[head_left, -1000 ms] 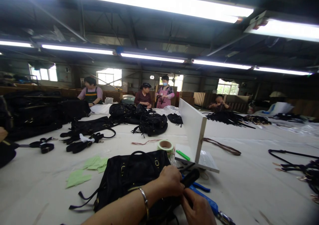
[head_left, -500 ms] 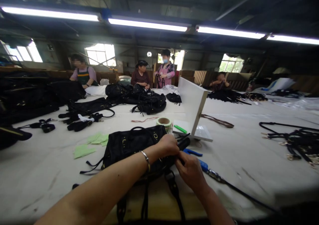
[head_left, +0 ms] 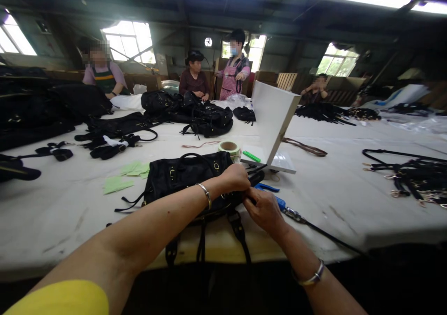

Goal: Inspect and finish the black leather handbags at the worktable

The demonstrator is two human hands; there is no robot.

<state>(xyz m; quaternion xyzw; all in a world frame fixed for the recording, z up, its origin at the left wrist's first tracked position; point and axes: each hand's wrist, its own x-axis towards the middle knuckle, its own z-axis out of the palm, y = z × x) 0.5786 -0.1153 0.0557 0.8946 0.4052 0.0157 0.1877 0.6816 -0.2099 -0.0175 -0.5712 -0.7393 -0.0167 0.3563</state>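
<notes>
A black handbag (head_left: 181,177) with gold buckles lies near the front edge of a white table (head_left: 59,212). Its straps hang over that edge. My left hand (head_left: 234,179) is closed around a black rolled part (head_left: 257,177) at the bag's right end. My right hand (head_left: 264,210) pinches the same part from below. Both wrists wear a metal bangle.
A blue-handled tool (head_left: 279,202) with a cable lies just right of my hands. Behind are a tape roll (head_left: 229,147), a green marker (head_left: 252,156), a white angled board (head_left: 274,126) and green paper slips (head_left: 123,177). More black bags (head_left: 206,117) and straps (head_left: 412,175) cover the table. Several people work at the far side.
The view has tilted down, so the table edge and my forearms show more. My hands stay on the bag's right end, and the hanging straps have come into view.
</notes>
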